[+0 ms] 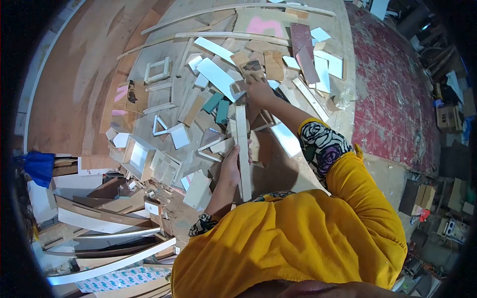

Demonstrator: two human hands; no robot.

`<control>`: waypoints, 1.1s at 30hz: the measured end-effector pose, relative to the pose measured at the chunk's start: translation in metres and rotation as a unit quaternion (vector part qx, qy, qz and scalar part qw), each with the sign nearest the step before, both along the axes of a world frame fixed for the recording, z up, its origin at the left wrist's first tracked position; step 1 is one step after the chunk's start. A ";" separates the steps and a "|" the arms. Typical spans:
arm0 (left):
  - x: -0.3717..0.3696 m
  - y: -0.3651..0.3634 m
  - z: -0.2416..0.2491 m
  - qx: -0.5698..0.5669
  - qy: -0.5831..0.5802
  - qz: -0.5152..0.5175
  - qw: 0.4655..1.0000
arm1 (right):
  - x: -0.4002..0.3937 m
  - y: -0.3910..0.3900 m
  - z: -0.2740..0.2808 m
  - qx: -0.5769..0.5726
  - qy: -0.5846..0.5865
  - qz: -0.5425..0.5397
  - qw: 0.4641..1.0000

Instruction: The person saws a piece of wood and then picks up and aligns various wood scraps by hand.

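My left hand (230, 168) is closed around a long pale wooden strip (242, 149) that points away from my body. Beyond the strip's far end, my right hand (258, 92) reaches among wood offcuts, its fingers bent over a brown piece with a dark patch (252, 65); whether it grips anything is hidden. A long white board (215, 77) lies just left of my right hand. Two green blocks (222, 111) rest between the hands, on the left side. A brown board (260, 148) is right of the strip.
Small frames (158, 70) and long thin strips (233, 35) lie on the worktable (191, 144). A reddish board (304, 54) is at the back right. Curved wooden parts (104, 221) are stacked at lower left. Red flooring (387, 99) lies to the right.
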State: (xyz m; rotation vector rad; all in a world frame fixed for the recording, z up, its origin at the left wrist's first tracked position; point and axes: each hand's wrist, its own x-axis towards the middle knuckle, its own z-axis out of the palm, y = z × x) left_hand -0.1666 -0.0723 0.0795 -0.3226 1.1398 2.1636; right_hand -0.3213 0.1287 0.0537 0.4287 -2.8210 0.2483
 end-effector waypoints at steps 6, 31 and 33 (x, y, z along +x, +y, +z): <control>-0.003 -0.011 0.011 -0.012 -0.001 0.003 1.000 | -0.036 0.015 -0.004 -0.010 -0.174 -0.099 0.980; -0.013 -0.019 0.010 0.034 -0.019 0.038 0.999 | 0.073 0.091 0.034 -0.794 -0.352 -0.043 0.493; -0.012 -0.015 0.011 0.039 -0.022 0.046 0.998 | 0.086 0.105 0.032 -0.815 -0.361 -0.042 0.451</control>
